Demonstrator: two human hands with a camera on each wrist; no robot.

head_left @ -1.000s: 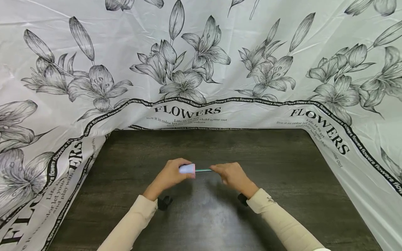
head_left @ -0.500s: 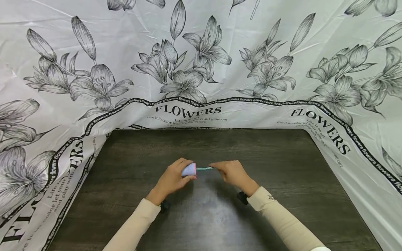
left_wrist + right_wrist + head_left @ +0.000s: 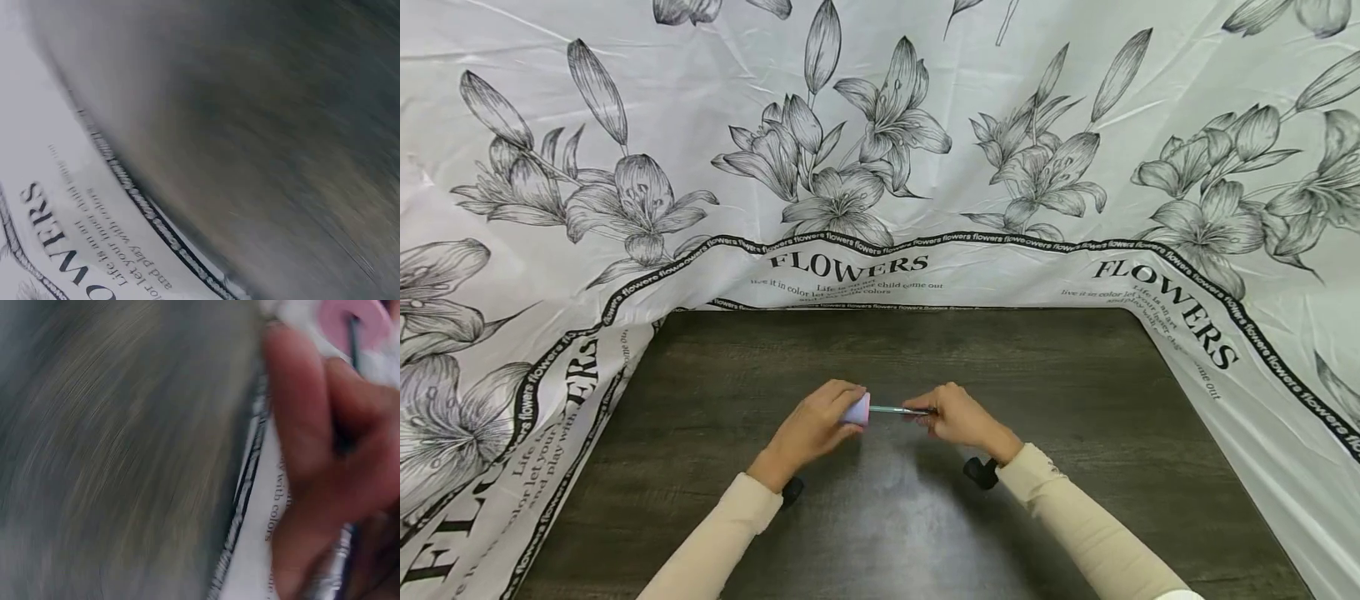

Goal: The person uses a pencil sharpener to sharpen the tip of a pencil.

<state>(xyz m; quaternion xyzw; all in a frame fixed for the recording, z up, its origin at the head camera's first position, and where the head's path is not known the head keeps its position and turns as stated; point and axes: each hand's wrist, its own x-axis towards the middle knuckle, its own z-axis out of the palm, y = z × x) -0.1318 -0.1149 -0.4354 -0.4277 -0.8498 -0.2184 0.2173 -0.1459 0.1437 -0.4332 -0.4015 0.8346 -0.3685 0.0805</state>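
Observation:
My left hand grips a small lavender pencil sharpener with a pink end that faces right. A slim green pencil runs from the hole in that end across to my right hand, which pinches it between thumb and fingers. Its darker rear end shows past the fingertips. In the right wrist view the round pink face of the sharpener is at the top right, the pencil entering its hole, and my curled fingers are close in front. The left wrist view shows neither hand, only blurred tabletop and cloth.
Both hands are over a dark wood-grain table. White cloth printed with black flowers and lettering hangs behind it and along both sides. Black wrist straps or mounts show below the wrists.
My right hand has turned at the wrist, and its grip on the pencil now leaves the rear end visible. The left hand with the sharpener has shifted slightly to the right.

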